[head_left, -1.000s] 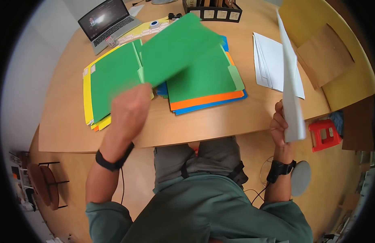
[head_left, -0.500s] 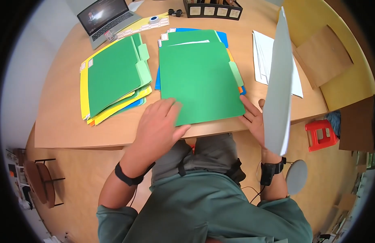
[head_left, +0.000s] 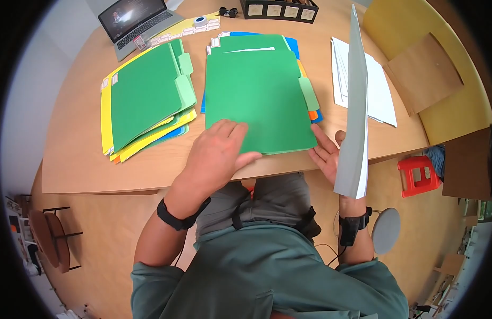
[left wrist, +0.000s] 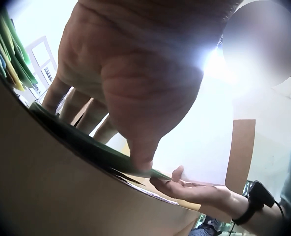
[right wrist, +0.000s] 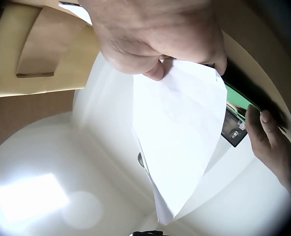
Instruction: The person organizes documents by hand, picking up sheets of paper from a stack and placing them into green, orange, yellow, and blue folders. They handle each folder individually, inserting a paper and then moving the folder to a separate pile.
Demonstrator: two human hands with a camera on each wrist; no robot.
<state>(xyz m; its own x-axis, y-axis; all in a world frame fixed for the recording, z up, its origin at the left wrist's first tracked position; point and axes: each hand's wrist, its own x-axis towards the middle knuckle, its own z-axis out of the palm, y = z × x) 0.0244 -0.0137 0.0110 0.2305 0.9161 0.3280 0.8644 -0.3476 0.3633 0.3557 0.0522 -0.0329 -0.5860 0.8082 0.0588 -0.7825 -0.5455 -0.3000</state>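
Note:
A green file folder (head_left: 256, 95) lies in front of me on a stack of folders, with its pale tab on the right side. My left hand (head_left: 214, 149) rests on its lower left corner, fingers extended over the cover and thumb along the near edge. At the lower right corner, my right hand (head_left: 328, 157) touches the folder's edge with its fingertips. That same hand holds white paper sheets (head_left: 355, 106) upright by its thumb; in the right wrist view the thumb presses on the sheets (right wrist: 180, 128). Part of the right palm is hidden behind the paper.
To the left sits another pile of green and yellow folders (head_left: 145, 101). Behind it are a laptop (head_left: 139, 24) and label sheets (head_left: 187, 34). A black organizer (head_left: 280, 11) stands at the back. White papers (head_left: 381, 90) and a yellow panel (head_left: 459, 95) are on the right.
The left hand brought a green folder over from the left pile side and laid it on the middle stack. My right hand, with the papers, moved left to the folder's corner.

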